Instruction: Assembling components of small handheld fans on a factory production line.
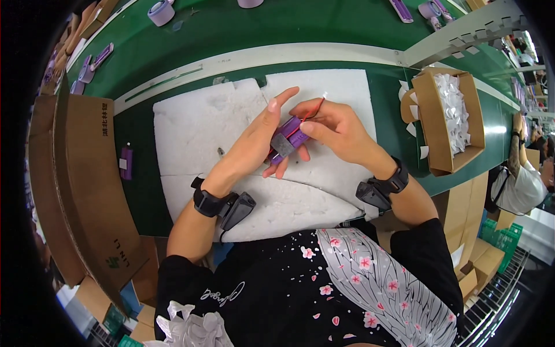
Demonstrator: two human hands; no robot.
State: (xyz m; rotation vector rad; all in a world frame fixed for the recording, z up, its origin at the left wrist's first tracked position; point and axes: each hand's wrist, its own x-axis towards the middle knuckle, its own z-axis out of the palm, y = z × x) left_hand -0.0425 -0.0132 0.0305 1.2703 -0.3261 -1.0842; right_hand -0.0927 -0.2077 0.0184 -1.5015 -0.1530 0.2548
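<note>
Between my two hands, above a white foam sheet point(196, 133), is a purple battery pack point(296, 137) with a grey patch on its side. My left hand point(260, 130) cradles the pack from the left, its fingers passing underneath and its thumb raised. At the pack's upper right end, my right hand point(335, 127) pinches it between thumb and fingers. A red and a black wire point(315, 110) run from the pack over the right fingers to a small white connector point(325, 94).
Another purple battery pack point(126, 161) lies left of the foam, beside a large cardboard box point(87, 191). To the right stands an open cardboard box point(433, 121) full of white slips. Tape rolls point(161, 13) lie beyond the pale rail point(243, 56). A person point(520, 179) is at far right.
</note>
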